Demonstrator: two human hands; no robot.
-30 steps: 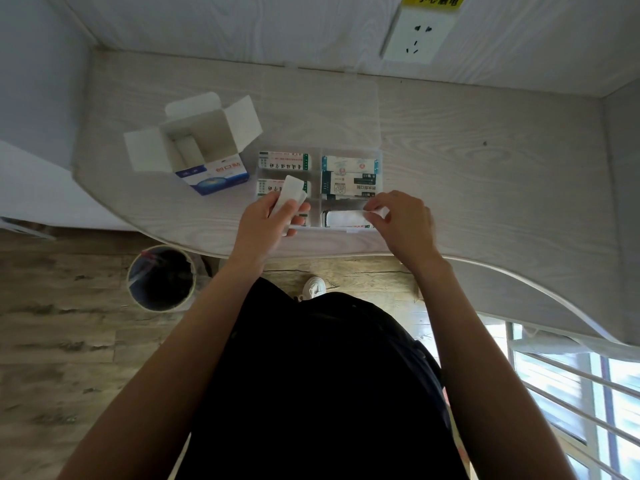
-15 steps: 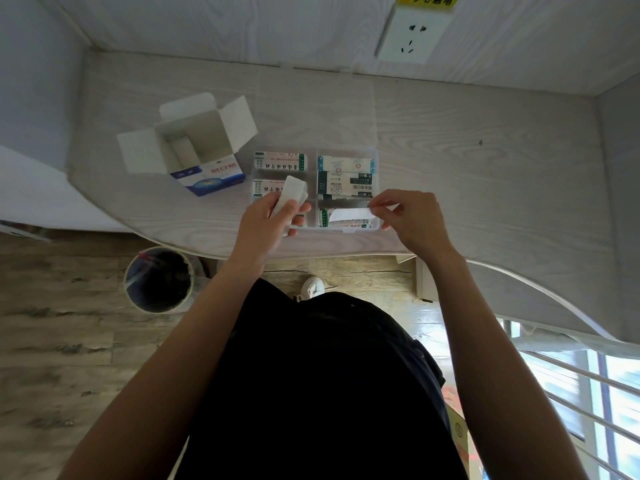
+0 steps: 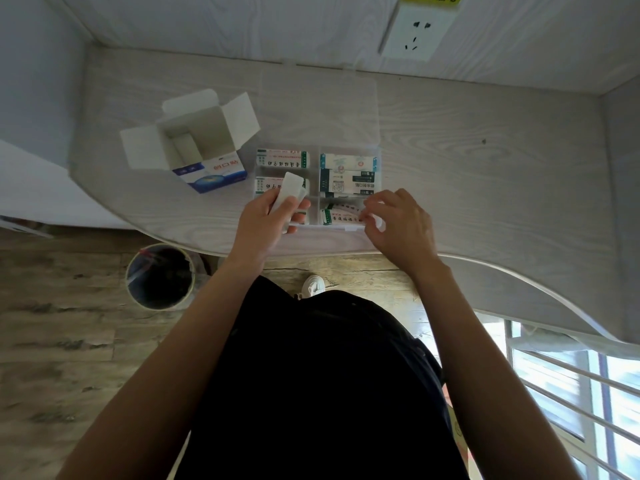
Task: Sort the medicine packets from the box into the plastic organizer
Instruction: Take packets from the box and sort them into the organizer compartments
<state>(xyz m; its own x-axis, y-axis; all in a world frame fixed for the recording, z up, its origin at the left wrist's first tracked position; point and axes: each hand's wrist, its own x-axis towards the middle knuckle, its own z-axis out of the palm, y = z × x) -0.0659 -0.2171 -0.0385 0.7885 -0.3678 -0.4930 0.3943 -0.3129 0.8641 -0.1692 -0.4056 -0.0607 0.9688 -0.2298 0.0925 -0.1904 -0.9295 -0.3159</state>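
Holding white packets in left hand over organizer; right hand pinching packet into near-right cell; box left; we risk spilling loose stack, snagging divider.

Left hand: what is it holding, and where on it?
The left hand grips a small stack of white packets by the lower end, thumb on top, fingers curled beneath. The upper end sticks out free above the organizer.
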